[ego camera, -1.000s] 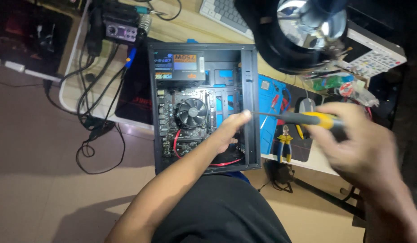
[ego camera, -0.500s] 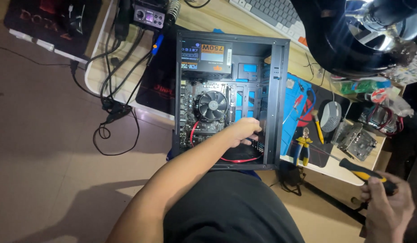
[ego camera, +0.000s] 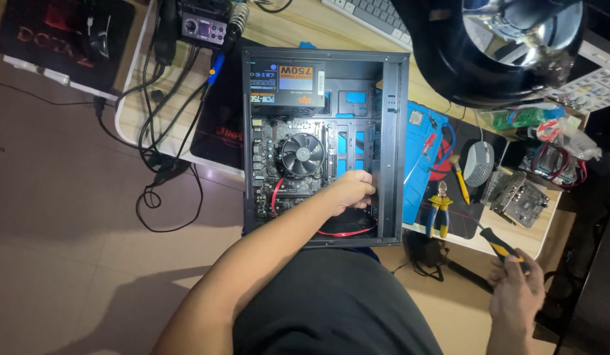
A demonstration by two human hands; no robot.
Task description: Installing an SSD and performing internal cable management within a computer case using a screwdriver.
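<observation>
Left hand (ego camera: 349,190) reaches inside open black PC case (ego camera: 391,144) lying on the bench, fingers curled by a red cable (ego camera: 344,231) near case's front edge, grip unclear; right hand (ego camera: 515,296) off bench's near-right corner, fingers wrapped round yellow-black screwdriver (ego camera: 499,244); pliers (ego camera: 439,212) on blue mat (ego camera: 418,151) beside case

A light wooden desk (ego camera: 298,29) carries an open black metal computer case (ego camera: 391,148). Just right of the case lies a blue rubber work mat (ego camera: 416,164). Behind the case sits a grey keyboard (ego camera: 370,13).
</observation>
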